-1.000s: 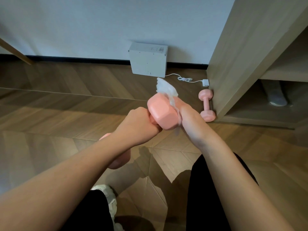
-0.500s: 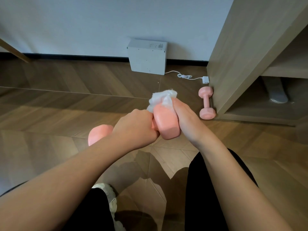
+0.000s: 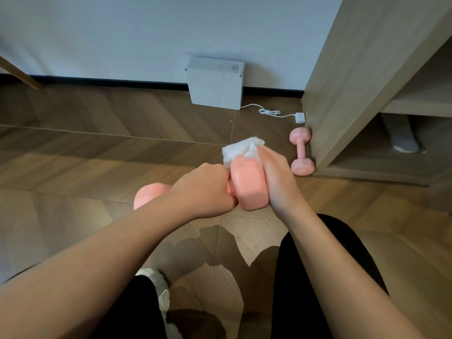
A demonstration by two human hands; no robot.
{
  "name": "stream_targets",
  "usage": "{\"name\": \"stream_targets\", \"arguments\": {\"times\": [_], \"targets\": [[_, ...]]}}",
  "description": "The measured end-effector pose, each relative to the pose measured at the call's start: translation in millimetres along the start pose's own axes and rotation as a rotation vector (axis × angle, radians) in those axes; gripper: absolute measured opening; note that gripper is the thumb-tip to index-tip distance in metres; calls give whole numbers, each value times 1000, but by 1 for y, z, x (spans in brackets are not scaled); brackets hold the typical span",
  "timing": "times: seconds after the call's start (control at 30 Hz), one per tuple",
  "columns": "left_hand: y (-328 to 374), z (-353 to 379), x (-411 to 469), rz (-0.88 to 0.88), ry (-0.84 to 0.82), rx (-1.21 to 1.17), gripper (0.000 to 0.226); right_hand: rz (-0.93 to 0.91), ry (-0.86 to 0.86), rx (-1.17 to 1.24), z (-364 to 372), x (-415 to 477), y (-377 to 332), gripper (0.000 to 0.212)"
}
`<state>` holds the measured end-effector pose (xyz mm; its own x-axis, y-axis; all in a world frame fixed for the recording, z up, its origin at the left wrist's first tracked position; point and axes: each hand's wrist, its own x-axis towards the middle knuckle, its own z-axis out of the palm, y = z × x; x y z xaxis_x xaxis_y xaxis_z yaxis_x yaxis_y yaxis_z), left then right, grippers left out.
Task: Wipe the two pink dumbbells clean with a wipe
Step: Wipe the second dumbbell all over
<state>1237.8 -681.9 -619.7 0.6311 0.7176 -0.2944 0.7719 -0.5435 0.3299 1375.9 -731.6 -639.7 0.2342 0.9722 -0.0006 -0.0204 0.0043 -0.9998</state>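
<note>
Your left hand [image 3: 205, 189] is fisted tight round the handle of one dumbbell [image 3: 247, 187], holding it off the floor [image 3: 97, 167] at mid-frame, with its far head poking out left of your wrist. Your right hand [image 3: 276, 177] wraps the near head, fingers curled over its far side with the wipe [image 3: 241, 149] trapped against the pink; a loose bunch of it sticks up above the head. By the look of it, you're wiping this first dumbbell, working on that head. The second dumbbell [image 3: 302, 151] lies on the floor right of centre, against the cabinet [image 3: 342, 94] corner, and appears to be waiting its turn. Next you'll likely need to twist the head under the wipe so every face gets covered. The handle and far head call for shifting your left grip first, since your fist hides them.
</note>
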Motion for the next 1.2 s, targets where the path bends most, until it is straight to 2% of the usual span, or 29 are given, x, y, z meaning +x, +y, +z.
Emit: {"name": "stream_targets", "arguments": {"times": [0.07,0.13,0.2,0.3,0.4,0.5,0.67,0.7,0.77,0.87,0.93,1.0,1.1,1.2], "targets": [[3,0,1,-23,-60,-99,19,-91,8,51,1,-3,1,32],[4,0,2,-113,-123,-316,9,-191,-49,98,1,-5,1,29],[7,0,2,-205,-177,-434,10,-224,-68,94,2,-5,2,27],[9,2,2,-204,-96,-230,17,-101,21,7,0,1,8,31],[6,0,2,-202,72,-34,24,88,48,-103,-4,8,16,51],[3,0,3,-201,173,81,22,255,76,-209,-4,12,19,55],[2,-4,8,-167,269,264,19,597,91,-172,0,19,17,52],[1,-5,9,-161,270,285,14,621,57,-141,-2,19,19,51],[-1,-7,12,-161,259,291,9,620,3,-105,-6,18,20,34],[-5,-7,13,-183,220,254,16,667,3,-131,-13,13,19,17],[-4,-4,12,-190,171,236,21,642,-20,94,-12,12,20,24],[-1,0,10,-200,111,207,20,637,29,298,-6,9,17,35],[4,7,8,-177,64,256,22,623,46,378,-1,9,15,45],[4,9,10,-106,59,332,26,580,-3,336,-2,6,17,47]]}}
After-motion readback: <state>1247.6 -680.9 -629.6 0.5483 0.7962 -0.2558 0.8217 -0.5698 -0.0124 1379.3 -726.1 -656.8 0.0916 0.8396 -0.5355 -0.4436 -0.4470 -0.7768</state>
